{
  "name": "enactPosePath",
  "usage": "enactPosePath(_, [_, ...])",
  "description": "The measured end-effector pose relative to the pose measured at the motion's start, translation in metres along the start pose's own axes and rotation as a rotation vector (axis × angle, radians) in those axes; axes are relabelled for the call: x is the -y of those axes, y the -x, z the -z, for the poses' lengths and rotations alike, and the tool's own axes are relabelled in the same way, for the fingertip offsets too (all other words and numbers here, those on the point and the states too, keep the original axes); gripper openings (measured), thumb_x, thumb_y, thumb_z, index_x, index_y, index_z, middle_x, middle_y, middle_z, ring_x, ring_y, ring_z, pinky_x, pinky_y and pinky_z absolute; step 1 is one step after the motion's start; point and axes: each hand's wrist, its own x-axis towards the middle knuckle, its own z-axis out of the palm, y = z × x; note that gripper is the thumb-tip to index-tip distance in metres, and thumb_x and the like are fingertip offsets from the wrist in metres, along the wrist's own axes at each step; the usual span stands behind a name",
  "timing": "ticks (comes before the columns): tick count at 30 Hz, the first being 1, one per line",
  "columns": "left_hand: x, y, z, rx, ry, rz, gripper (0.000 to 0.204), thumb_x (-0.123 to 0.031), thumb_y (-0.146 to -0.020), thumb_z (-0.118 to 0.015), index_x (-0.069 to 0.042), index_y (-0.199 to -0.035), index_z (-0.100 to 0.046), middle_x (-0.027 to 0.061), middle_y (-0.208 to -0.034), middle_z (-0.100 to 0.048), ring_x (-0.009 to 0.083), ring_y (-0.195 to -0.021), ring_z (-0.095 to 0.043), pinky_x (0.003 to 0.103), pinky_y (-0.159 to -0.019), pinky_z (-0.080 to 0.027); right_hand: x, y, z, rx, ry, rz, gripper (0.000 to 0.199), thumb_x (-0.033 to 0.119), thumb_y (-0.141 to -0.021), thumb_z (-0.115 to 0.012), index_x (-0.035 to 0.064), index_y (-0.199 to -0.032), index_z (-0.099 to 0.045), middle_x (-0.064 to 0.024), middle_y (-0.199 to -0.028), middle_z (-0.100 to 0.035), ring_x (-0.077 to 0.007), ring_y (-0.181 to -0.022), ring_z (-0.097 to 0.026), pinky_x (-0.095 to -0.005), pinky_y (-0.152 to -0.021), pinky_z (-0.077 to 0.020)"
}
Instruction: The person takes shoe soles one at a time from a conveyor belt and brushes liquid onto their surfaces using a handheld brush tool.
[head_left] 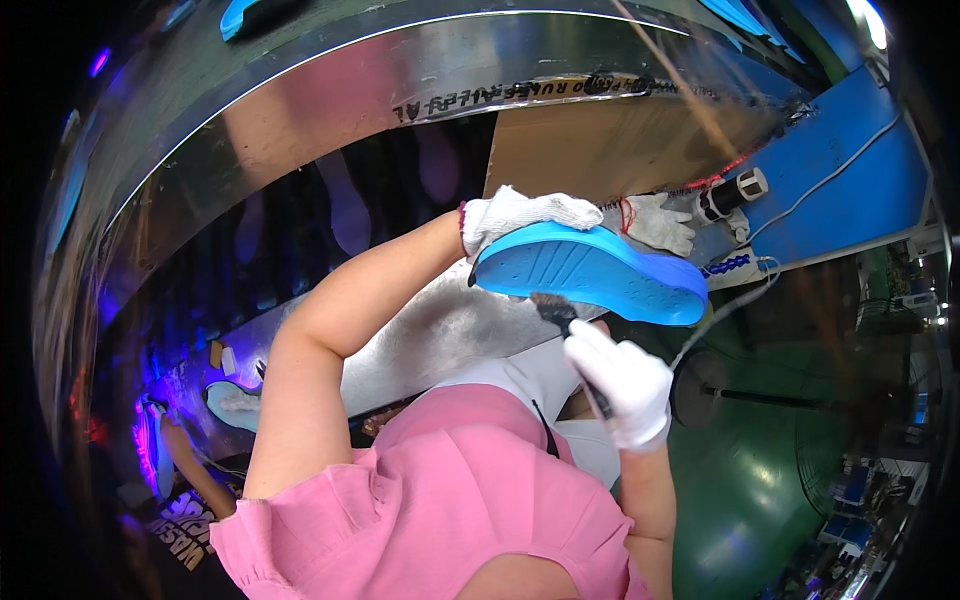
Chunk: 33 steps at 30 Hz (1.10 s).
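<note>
My left hand (pixel 520 215), in a white knit glove, grips the heel end of a blue shoe sole (pixel 590 272) and holds it up with its ribbed underside facing me. My right hand (pixel 622 385), also in a white glove, holds a small dark brush (pixel 556 311). The bristles touch the lower edge of the sole near its middle. My pink shirt fills the lower part of the view.
A spare white glove (pixel 657 222) lies behind the sole beside a blue bench (pixel 850 190) with a white cable. A curved shiny metal hood (pixel 330 110) arches over the bench. At lower left another person's arm (pixel 190 465) is near a pale blue sole (pixel 232 403). A round stand base (pixel 698 388) sits on green floor.
</note>
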Motion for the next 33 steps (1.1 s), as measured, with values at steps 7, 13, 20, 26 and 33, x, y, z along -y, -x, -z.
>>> enactPosePath(7, [-0.053, 0.003, -0.010, -0.220, 0.493, 0.602, 0.043, -0.033, -0.086, -0.073, -0.013, -0.123, -0.064, 0.0066, -0.124, -0.062, 0.0233, -0.122, -0.056, 0.038, -0.105, -0.044, 0.011, -0.003, 0.020, 0.046, 0.101, 0.005, 0.030, -0.002, -0.070, -0.077, 0.0106, -0.097, -0.074, -0.0135, -0.102, -0.074, -0.0215, -0.064, -0.066, -0.0292, -0.059, -0.0535])
enactPosePath(13, [-0.055, 0.012, 0.010, -0.016, 0.676, 0.616, 0.052, -0.040, -0.090, -0.067, -0.014, -0.133, -0.053, 0.0116, -0.122, -0.060, 0.0257, -0.121, -0.055, 0.041, -0.105, -0.042, -0.007, -0.004, 0.019, -0.045, 0.068, -0.008, 0.031, -0.005, -0.066, -0.080, 0.0055, -0.095, -0.074, -0.0137, -0.098, -0.074, -0.0242, -0.067, -0.067, -0.0290, -0.064, -0.0534])
enactPosePath(20, [-0.043, 0.040, -0.007, 0.116, 1.071, 0.490, 0.079, -0.061, -0.086, -0.059, -0.005, -0.140, -0.043, 0.0314, -0.108, -0.061, 0.0441, -0.083, -0.067, 0.054, -0.065, -0.057, -0.012, 0.007, 0.011, -0.148, -0.205, 0.079, 0.026, 0.001, -0.065, -0.083, 0.0036, -0.088, -0.072, -0.0144, -0.093, -0.074, -0.0247, -0.063, -0.064, -0.0313, -0.059, -0.0505])
enactPosePath(26, [-0.128, 0.103, 0.000, 0.059, 1.296, -0.171, 0.091, -0.065, -0.088, -0.048, 0.002, -0.148, -0.033, 0.0437, -0.129, -0.046, 0.0551, -0.104, -0.059, 0.064, -0.079, -0.051, 0.018, 0.010, 0.009, -0.527, -0.737, -0.095, 0.031, 0.012, -0.077, -0.083, 0.0014, -0.097, -0.062, -0.0199, -0.095, -0.072, -0.0262, -0.075, -0.069, -0.0327, -0.067, -0.0545])
enactPosePath(33, [-0.190, 0.139, 0.040, -0.126, 1.177, -0.392, 0.102, -0.067, -0.083, -0.055, 0.006, -0.146, -0.024, 0.0224, -0.139, -0.039, 0.0355, -0.108, -0.049, 0.046, -0.082, -0.048, 0.008, 0.010, 0.004, -0.456, -0.463, -0.165, 0.023, 0.002, -0.075, -0.080, -0.0014, -0.095, -0.069, -0.0158, -0.092, -0.073, -0.0236, -0.082, -0.071, -0.0326, -0.075, -0.0555])
